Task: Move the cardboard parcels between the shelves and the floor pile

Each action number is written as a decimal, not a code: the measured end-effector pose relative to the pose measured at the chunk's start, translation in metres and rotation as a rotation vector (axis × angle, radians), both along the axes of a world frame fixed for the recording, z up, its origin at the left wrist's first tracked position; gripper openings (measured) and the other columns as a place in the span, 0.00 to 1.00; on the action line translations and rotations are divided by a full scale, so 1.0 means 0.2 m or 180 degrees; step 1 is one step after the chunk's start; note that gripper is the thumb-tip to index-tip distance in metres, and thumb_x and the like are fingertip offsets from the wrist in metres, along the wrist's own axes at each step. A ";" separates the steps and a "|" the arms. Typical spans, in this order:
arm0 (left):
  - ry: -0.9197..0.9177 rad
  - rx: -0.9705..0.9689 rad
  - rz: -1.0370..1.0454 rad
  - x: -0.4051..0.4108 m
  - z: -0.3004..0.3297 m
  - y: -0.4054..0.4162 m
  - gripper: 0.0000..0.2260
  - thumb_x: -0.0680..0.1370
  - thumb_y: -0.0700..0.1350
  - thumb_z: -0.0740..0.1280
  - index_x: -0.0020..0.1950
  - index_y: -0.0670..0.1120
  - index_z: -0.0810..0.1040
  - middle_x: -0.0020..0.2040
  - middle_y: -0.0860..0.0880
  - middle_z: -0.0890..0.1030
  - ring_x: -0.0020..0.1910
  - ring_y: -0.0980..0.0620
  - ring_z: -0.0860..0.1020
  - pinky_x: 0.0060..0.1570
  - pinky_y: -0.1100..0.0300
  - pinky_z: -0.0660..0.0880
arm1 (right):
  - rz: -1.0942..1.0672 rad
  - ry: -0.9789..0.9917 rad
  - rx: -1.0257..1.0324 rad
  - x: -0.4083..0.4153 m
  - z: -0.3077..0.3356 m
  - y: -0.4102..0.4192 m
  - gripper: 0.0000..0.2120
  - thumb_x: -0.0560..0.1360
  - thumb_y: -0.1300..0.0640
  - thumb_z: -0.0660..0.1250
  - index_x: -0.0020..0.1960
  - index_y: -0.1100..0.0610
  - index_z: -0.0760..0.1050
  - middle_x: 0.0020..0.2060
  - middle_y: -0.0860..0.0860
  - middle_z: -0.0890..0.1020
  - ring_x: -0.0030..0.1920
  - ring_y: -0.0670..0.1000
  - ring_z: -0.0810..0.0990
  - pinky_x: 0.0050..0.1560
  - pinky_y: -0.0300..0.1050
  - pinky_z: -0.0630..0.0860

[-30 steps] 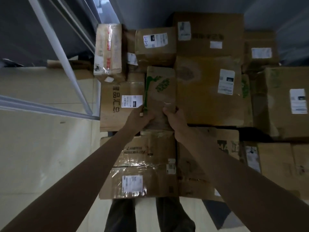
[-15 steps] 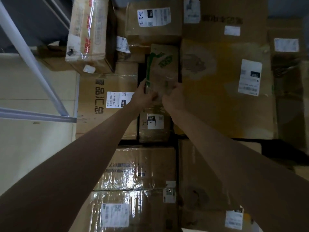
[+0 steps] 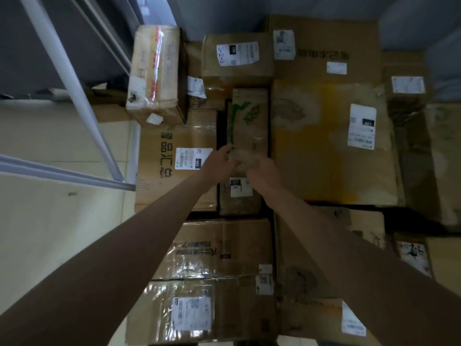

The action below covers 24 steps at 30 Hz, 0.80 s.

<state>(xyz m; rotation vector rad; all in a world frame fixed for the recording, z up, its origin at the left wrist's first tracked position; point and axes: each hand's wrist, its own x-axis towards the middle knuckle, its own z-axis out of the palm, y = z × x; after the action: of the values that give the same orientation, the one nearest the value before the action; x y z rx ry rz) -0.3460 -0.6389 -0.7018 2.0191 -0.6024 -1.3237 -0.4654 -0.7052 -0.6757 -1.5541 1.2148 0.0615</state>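
Reaching out from the bottom corners, both bare forearms meet over a narrow brown cardboard parcel with green printing (image 3: 250,121) that lies on top of the floor pile, wedged between a brown carton with black printed characters (image 3: 174,166) on its left and a wide stained brown carton with a white label (image 3: 331,146) on its right. The left hand (image 3: 219,158) touches the parcel's near left corner, its fingers bent at the edge; motion blur keeps me from telling whether that grip is closed on the cardboard. The right hand (image 3: 262,169) covers the near end, fingers curled over it, and blur smears those fingertips as well. The parcel's near edge is hidden under both hands. Its top is creased, with a green stripe along the left side and a green mark near the middle; the print is too soft to read.

Below the hands sits a small brown box with a white "220" label (image 3: 239,193), partly covered by the right wrist. A tape-wrapped pale carton with red lettering (image 3: 156,71) stands at the pile's far left. White metal shelf rails (image 3: 74,96) cross the left side, cut off by the frame.
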 end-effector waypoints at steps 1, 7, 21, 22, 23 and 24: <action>-0.0098 0.0035 -0.0085 0.02 0.07 0.04 0.20 0.82 0.48 0.64 0.75 0.48 0.69 0.60 0.51 0.75 0.59 0.53 0.73 0.48 0.68 0.70 | -0.0001 0.0032 0.0031 -0.01 0.07 0.03 0.14 0.82 0.68 0.58 0.64 0.63 0.76 0.49 0.55 0.80 0.43 0.47 0.76 0.39 0.32 0.74; -0.0407 0.0071 -0.0277 0.18 0.61 0.31 0.14 0.81 0.51 0.66 0.65 0.48 0.77 0.51 0.55 0.76 0.49 0.57 0.75 0.43 0.66 0.70 | 0.0154 0.0216 0.0022 0.01 0.58 0.21 0.14 0.83 0.65 0.59 0.66 0.64 0.76 0.60 0.60 0.79 0.52 0.54 0.79 0.39 0.29 0.74; -0.0752 -0.0247 -0.1397 0.35 2.17 0.80 0.05 0.82 0.49 0.66 0.55 0.55 0.81 0.56 0.57 0.78 0.57 0.58 0.76 0.56 0.70 0.70 | 0.0553 -0.0027 -0.0651 0.16 2.08 0.66 0.13 0.82 0.55 0.61 0.60 0.58 0.81 0.56 0.52 0.81 0.51 0.49 0.78 0.57 0.44 0.77; -0.0824 -0.0294 -0.1370 0.35 2.26 0.82 0.07 0.82 0.49 0.65 0.58 0.53 0.81 0.57 0.56 0.77 0.59 0.56 0.75 0.58 0.69 0.70 | 0.0596 -0.0088 -0.0785 0.18 2.18 0.67 0.13 0.82 0.57 0.61 0.59 0.60 0.81 0.54 0.52 0.82 0.47 0.48 0.78 0.52 0.39 0.77; -0.0889 -0.0345 -0.1297 0.36 2.35 0.84 0.08 0.82 0.48 0.66 0.60 0.51 0.81 0.58 0.55 0.77 0.59 0.56 0.74 0.56 0.71 0.70 | 0.0651 -0.0130 -0.0896 0.19 2.26 0.69 0.13 0.82 0.59 0.60 0.59 0.61 0.80 0.55 0.53 0.82 0.48 0.50 0.79 0.52 0.37 0.77; -0.0942 -0.0422 -0.1224 0.37 2.44 0.86 0.09 0.82 0.47 0.66 0.60 0.50 0.80 0.57 0.55 0.77 0.58 0.56 0.75 0.51 0.75 0.69 | 0.0708 -0.0163 -0.0980 0.20 2.34 0.70 0.13 0.82 0.60 0.60 0.61 0.62 0.79 0.57 0.56 0.81 0.53 0.54 0.80 0.57 0.41 0.76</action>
<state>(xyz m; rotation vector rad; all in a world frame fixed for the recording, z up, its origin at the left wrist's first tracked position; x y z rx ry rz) -0.2726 -0.4664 -0.2144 2.0712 -1.2323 -1.1585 -0.4247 -0.5658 -0.2068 -1.9443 1.0417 -0.0217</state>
